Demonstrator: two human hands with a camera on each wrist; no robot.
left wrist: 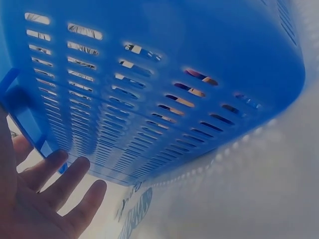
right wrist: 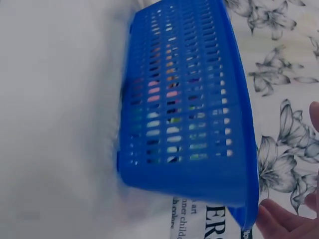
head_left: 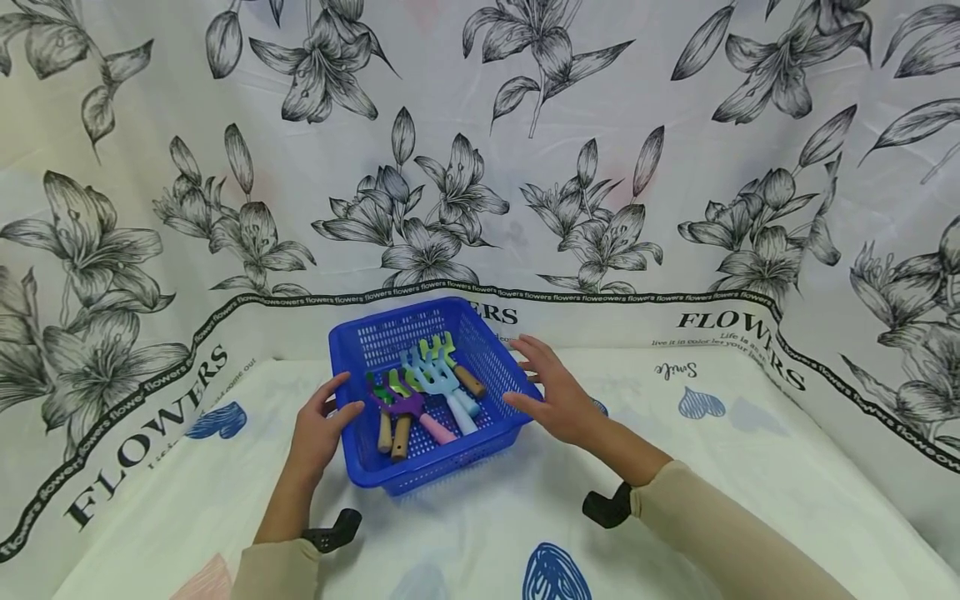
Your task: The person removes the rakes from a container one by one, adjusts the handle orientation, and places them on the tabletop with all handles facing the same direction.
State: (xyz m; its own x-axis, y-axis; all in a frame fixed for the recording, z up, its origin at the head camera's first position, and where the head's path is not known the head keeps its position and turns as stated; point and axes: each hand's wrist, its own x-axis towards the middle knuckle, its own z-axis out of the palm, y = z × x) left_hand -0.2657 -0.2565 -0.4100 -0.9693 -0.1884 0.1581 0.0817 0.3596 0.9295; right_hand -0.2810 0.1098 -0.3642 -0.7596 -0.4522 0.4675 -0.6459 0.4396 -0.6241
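A blue plastic basket (head_left: 450, 455) with slotted walls stands slightly turned on the cloth. Several small garden forks lie inside: a purple fork (head_left: 406, 405) with a pink handle, a light blue fork (head_left: 442, 382) and green ones with wooden handles (head_left: 401, 439). My left hand (head_left: 313, 429) is at the left rim, fingers and thumb spread; the left wrist view shows its extended fingers (left wrist: 67, 181) beside the slotted wall. On the other side, my right hand (head_left: 558, 400) has its fingers spread, thumb overlapping the right rim. Only part of it appears at the right wrist view's edge.
White cloth (head_left: 480, 533) printed with hearts covers the table. Behind and at both sides hangs a flowered curtain (head_left: 600, 208) with a black lettered border. A black wrist mount (head_left: 333, 531) sits on the left wrist, another (head_left: 607, 507) on the right.
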